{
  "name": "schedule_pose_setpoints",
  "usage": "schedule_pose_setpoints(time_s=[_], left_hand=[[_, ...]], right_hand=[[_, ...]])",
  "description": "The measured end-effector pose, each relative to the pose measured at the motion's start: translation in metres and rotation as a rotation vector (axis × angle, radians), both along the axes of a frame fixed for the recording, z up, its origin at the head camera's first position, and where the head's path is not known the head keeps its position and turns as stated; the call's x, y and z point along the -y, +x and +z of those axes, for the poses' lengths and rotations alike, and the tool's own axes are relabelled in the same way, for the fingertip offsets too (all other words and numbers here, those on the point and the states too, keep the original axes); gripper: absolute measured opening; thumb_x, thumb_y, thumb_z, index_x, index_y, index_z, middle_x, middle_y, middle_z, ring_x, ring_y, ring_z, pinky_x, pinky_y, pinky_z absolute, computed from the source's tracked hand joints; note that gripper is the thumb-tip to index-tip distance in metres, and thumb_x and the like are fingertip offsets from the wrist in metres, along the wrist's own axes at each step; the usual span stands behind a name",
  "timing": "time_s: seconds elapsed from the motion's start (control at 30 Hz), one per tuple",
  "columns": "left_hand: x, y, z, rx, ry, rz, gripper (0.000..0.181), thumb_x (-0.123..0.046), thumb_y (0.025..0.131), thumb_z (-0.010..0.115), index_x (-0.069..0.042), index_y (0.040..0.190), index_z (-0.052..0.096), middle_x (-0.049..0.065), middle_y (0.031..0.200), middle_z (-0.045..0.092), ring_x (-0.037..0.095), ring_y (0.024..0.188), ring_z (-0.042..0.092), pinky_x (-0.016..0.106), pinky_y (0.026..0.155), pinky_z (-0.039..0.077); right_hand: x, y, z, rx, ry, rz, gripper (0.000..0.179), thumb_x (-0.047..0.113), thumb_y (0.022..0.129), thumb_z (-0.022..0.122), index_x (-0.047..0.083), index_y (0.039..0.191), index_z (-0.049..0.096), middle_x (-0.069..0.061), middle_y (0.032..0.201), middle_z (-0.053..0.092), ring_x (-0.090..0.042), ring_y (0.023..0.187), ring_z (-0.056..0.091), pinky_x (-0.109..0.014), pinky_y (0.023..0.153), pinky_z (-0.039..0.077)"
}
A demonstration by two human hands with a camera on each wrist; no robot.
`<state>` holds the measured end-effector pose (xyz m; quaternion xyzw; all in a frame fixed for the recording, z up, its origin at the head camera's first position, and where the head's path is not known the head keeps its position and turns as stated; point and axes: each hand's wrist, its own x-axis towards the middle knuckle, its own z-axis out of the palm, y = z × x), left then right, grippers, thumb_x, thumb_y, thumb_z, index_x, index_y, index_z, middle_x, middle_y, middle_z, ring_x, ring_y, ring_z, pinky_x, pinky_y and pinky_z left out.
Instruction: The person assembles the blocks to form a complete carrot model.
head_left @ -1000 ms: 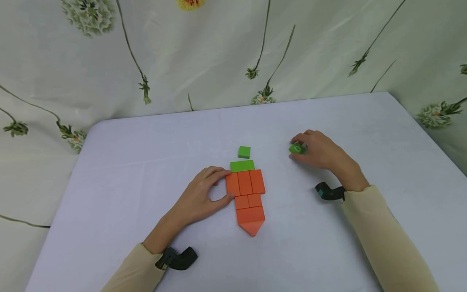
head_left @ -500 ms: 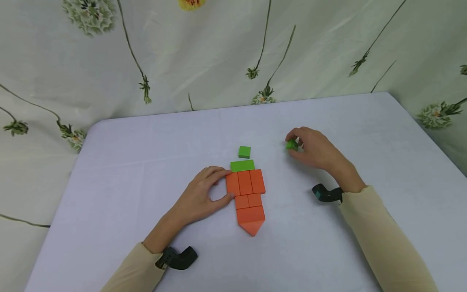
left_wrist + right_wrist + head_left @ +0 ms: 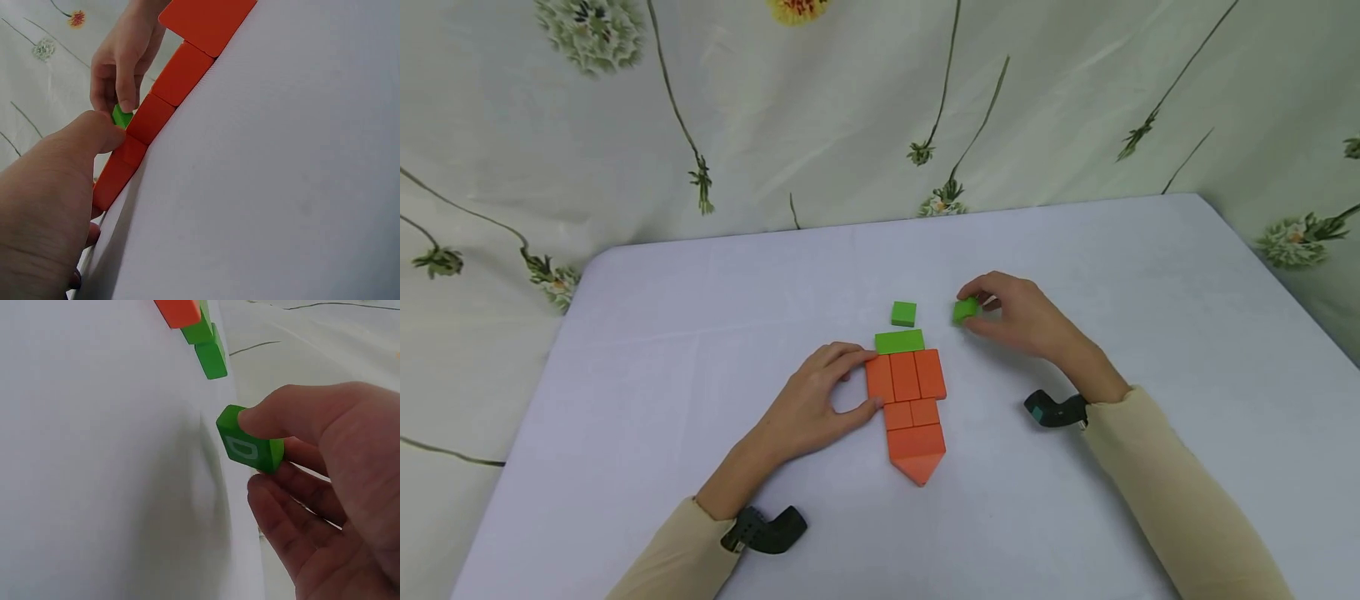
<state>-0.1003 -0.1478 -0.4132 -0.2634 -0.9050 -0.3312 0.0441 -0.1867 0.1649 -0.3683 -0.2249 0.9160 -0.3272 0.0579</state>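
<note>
In the head view, my left hand (image 3: 808, 408) lies at the left side of the orange blocks, index fingertip at the upper corner of the leftmost upright block (image 3: 880, 377) and thumb at its lower corner. The orange blocks form a tight column ending in a pointed triangular block (image 3: 919, 468) toward me. Across their top lies a flat green rectangular block (image 3: 899, 341), and a small green block (image 3: 903, 313) sits just beyond it. My right hand (image 3: 1015, 312) pinches a green block (image 3: 247, 440) between thumb and fingers; a pale D-like outline marks its face in the right wrist view.
A white cloth covers the table (image 3: 700, 317); its far edge meets a flower-patterned hanging cloth (image 3: 850, 108). Black wrist cameras (image 3: 775, 531) stick out from both sleeves, close over the table. The right hand's shadow falls on the cloth.
My right hand has moved left with the green block, nearer to the small green block beyond the column. The left hand and the laid-out blocks have stayed in place.
</note>
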Motion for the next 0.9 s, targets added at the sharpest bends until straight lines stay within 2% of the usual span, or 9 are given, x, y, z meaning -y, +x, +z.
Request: schedule_pose_setpoints(time_s=[0.17, 0.3, 0.53, 0.9], left_hand=[[0.0, 0.0, 0.0, 0.002, -0.005, 0.0, 0.054, -0.031, 0.087, 0.082, -0.009, 0.133, 0.066, 0.002, 0.13, 0.063, 0.016, 0.111, 0.057, 0.038, 0.093, 0.053], [0.001, 0.0, 0.001, 0.004, -0.005, -0.003, 0.054, -0.03, 0.087, 0.082, -0.008, 0.134, 0.066, 0.003, 0.13, 0.063, 0.015, 0.109, 0.056, 0.038, 0.091, 0.053], [0.001, 0.0, 0.001, 0.015, -0.007, -0.004, 0.055, -0.031, 0.087, 0.081, -0.008, 0.134, 0.065, 0.003, 0.131, 0.062, 0.017, 0.113, 0.057, 0.039, 0.095, 0.053], [0.001, -0.001, -0.001, -0.004, -0.004, -0.008, 0.054, -0.031, 0.087, 0.081, -0.008, 0.133, 0.066, 0.003, 0.13, 0.063, 0.015, 0.108, 0.056, 0.037, 0.091, 0.053]], right_hand=[[0.013, -0.001, -0.007, -0.007, -0.038, -0.014, 0.03, 0.009, 0.09, 0.078, 0.005, 0.118, 0.07, -0.01, 0.118, 0.07, -0.028, 0.108, 0.063, -0.043, 0.097, 0.053], [0.023, -0.001, -0.012, -0.013, -0.026, -0.006, 0.032, 0.011, 0.088, 0.082, 0.007, 0.117, 0.07, -0.008, 0.114, 0.07, -0.026, 0.104, 0.062, -0.041, 0.094, 0.053], [0.025, -0.001, -0.016, -0.017, -0.01, 0.06, 0.036, 0.016, 0.089, 0.081, 0.01, 0.123, 0.07, -0.005, 0.116, 0.07, -0.023, 0.104, 0.061, -0.041, 0.094, 0.053], [0.025, -0.002, -0.017, -0.043, -0.049, 0.163, 0.032, 0.006, 0.092, 0.075, 0.009, 0.124, 0.071, -0.005, 0.12, 0.072, -0.023, 0.107, 0.061, -0.043, 0.093, 0.054]])
